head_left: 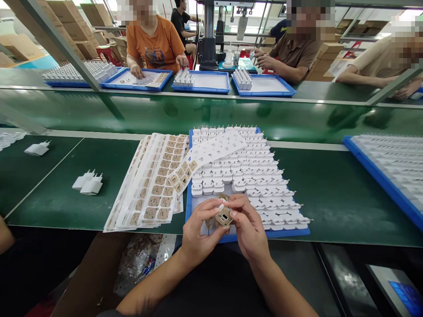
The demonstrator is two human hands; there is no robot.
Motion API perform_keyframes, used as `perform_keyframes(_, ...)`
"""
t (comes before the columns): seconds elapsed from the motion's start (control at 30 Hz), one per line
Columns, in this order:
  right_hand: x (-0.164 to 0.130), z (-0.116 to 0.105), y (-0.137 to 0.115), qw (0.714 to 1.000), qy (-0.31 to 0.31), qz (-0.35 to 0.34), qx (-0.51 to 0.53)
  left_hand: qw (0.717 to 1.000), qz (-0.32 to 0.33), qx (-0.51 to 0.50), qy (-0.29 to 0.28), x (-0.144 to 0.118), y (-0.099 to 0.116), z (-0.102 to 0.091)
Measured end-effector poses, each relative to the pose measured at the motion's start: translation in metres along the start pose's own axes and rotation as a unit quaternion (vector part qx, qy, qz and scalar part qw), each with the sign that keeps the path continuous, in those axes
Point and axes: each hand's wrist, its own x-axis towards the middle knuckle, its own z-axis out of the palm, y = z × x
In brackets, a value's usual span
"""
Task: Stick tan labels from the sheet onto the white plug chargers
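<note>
**Head view: both hands pinch one charger over the near tray edge**

Head view shows the left hand (198,229) and the right hand (248,229) meeting at the near edge of the blue tray (188,207). Both are curled narrow, fingertips pinched on a single white charger (224,215) held between them, just above the tray's bare near-left corner. The charger's face with the dark port slot, covered by a tan sticker, is turned up towards the camera; which way its long axis or prongs run cannot be told, as the fingers cover the body.

The tray is packed with rows of white chargers (251,171), prongs pointing to the far right, filling all but the near-left corner. A partly used sticker sheet (205,158) lies slanted across the tray's left side. Left of the tray, a fanned stack of sticker sheets (150,185) rests on the green surface (330,193).

Further left lie two loose chargers (88,182) and a single one (37,149). At the right edge, another blue tray (373,169) holds more chargers.
</note>
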Motion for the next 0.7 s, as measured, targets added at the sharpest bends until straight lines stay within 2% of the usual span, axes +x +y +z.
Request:
perform_keyframes(0.1, -0.001, 0.000, -0.004, 0.999, -0.029, 0.021, 0.020, 0.996, -0.066, -0.056, 0.002, -0.001, 0.000, 0.000)
perform_keyframes(0.2, -0.002, 0.004, -0.007, 0.999, -0.020, 0.005, -0.027, 0.995, -0.083, -0.062, 0.004, 0.000, 0.002, 0.002)
perform_keyframes(0.3, -0.003, 0.009, -0.007, 0.997, 0.012, -0.006, -0.081, 0.999, -0.039, -0.004, 0.006, 0.002, 0.003, 0.004)
perform_keyframes(0.43, -0.003, 0.011, -0.004, 0.997, 0.040, -0.033, -0.059, 0.998, 0.030, 0.047, 0.008, 0.005, 0.005, 0.007)
perform_keyframes(0.7, 0.000, 0.008, -0.001, 0.999, 0.036, -0.039, 0.007, 0.997, 0.055, 0.045, 0.001, 0.004, 0.004, 0.005)
